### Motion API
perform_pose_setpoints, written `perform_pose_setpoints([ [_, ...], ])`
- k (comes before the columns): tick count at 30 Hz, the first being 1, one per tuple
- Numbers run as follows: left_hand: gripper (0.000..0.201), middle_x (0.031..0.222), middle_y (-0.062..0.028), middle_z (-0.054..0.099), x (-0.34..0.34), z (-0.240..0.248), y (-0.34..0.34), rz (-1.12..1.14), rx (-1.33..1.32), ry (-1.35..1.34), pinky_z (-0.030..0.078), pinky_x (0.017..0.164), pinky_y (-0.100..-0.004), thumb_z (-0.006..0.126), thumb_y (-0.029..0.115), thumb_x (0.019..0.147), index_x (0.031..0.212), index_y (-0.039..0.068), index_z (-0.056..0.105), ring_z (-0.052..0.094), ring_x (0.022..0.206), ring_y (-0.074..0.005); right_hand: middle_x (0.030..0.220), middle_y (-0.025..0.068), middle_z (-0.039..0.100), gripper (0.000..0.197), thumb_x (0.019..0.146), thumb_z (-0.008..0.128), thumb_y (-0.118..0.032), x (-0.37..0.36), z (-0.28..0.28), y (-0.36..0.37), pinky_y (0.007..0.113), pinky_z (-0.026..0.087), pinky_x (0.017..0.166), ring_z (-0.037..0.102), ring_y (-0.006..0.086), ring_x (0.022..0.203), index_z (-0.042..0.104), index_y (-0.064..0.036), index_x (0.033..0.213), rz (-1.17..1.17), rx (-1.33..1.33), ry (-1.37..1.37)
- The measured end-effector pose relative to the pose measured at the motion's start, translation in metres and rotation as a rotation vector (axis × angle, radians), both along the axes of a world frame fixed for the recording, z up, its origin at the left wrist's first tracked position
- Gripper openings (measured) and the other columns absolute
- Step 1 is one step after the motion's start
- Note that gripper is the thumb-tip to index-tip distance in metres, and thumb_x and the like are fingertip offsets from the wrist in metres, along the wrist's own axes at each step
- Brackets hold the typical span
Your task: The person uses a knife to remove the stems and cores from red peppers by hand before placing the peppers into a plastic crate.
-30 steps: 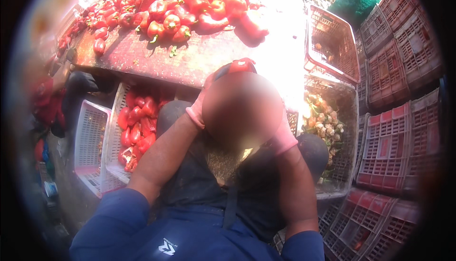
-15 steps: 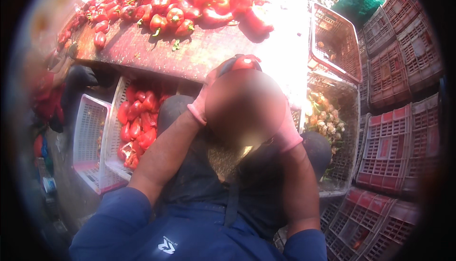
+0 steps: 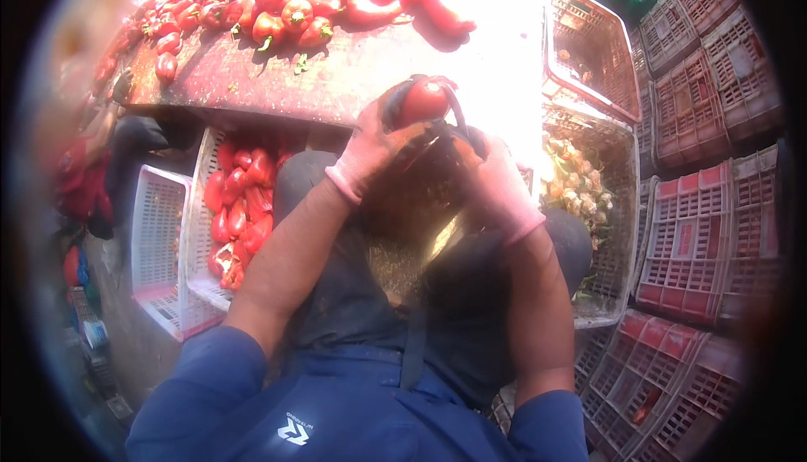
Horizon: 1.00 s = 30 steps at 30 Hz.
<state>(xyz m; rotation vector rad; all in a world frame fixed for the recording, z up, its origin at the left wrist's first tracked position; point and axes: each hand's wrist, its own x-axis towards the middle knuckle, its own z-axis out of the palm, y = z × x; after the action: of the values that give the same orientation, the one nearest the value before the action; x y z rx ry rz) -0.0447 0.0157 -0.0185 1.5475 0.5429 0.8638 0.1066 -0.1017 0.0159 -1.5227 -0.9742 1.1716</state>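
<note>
Gripping a red pepper (image 3: 423, 100) just above the middle of the frame, the left hand (image 3: 376, 153), in a pink glove, has its fingers curled round the pepper's left side and underside. The right hand (image 3: 496, 183), also pink-gloved, sits just right of and below it, closed round a dark curved tool (image 3: 458, 117) whose thin arc runs up against the pepper's right side; how it meets the flesh I cannot tell. Both hands are smeared with dark grit. The pepper is raised off the worktop (image 3: 336, 75), over its near edge and over the person's dark apron (image 3: 395, 294).

On the worktop, a heap of peppers (image 3: 294, 0) spreads along the top of the frame, some with green stalks, one long one lying apart toward the upper middle. Below the worktop's edge at left centre, a white crate (image 3: 202, 235) holds more red peppers, packed close; a second white crate (image 3: 155, 235) stands just to its left. To the right of the hands, a crate of pale scraps (image 3: 580, 193) stands beside the person's knee. Stacked red crates (image 3: 698, 235) fill the right side of the frame.
</note>
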Motion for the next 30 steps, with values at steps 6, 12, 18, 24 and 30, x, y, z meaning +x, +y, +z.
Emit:
perform_pose_setpoints([
  [6,0.047,0.102,-0.0046,0.068,0.005,0.005,0.002,0.021,-0.240,-0.113,0.055,0.075,-0.0268,0.072,0.028,0.096,0.134,0.003,0.058,0.063,0.090,-0.0099,0.081,0.0121,0.069,0.035,0.103,0.057,-0.031,-0.011,-0.037,0.003,0.036,0.051,0.062,0.066,0.0192,0.069,0.065,0.0028,0.111,0.056,0.061,-0.196],
  [12,0.044,0.101,-0.0052,0.069,0.005,-0.021,0.016,0.069,-0.208,-0.153,0.056,0.077,-0.0274,0.072,0.029,0.097,0.129,0.002,0.060,0.064,0.091,-0.0115,0.079,0.0119,0.067,0.036,0.103,0.057,-0.030,-0.018,-0.013,0.003,0.039,0.052,0.064,0.066,0.0196,0.071,0.065,0.0038,0.111,0.033,-0.083,-0.054],
  [18,0.042,0.105,-0.0067,0.069,0.011,-0.002,0.003,0.144,-0.319,-0.240,0.055,0.089,-0.0327,0.071,0.028,0.097,0.126,0.000,0.061,0.067,0.098,-0.0178,0.089,0.0225,0.070,0.038,0.101,0.058,-0.032,-0.018,-0.033,-0.002,0.045,0.053,0.077,0.070,0.0353,0.085,0.065,0.0034,0.113,0.032,0.013,-0.217],
  [24,0.040,0.108,-0.0092,0.069,0.009,-0.004,0.006,0.191,-0.269,-0.224,0.055,0.094,-0.0366,0.068,0.029,0.098,0.124,0.000,0.062,0.068,0.101,-0.0205,0.098,0.0288,0.069,0.037,0.100,0.058,-0.031,-0.024,-0.022,-0.001,0.049,0.052,0.086,0.067,0.0441,0.098,0.066,0.0029,0.112,0.059,-0.066,-0.308],
  [30,0.044,0.112,-0.0135,0.068,0.004,-0.003,0.026,0.193,-0.337,-0.383,0.055,0.099,-0.0434,0.062,0.034,0.101,0.126,-0.002,0.058,0.069,0.105,-0.0270,0.094,0.0264,0.070,0.032,0.099,0.059,-0.031,-0.026,-0.036,-0.009,0.052,0.052,0.083,0.067,0.0436,0.094,0.067,-0.0001,0.104,0.174,0.003,-0.672],
])
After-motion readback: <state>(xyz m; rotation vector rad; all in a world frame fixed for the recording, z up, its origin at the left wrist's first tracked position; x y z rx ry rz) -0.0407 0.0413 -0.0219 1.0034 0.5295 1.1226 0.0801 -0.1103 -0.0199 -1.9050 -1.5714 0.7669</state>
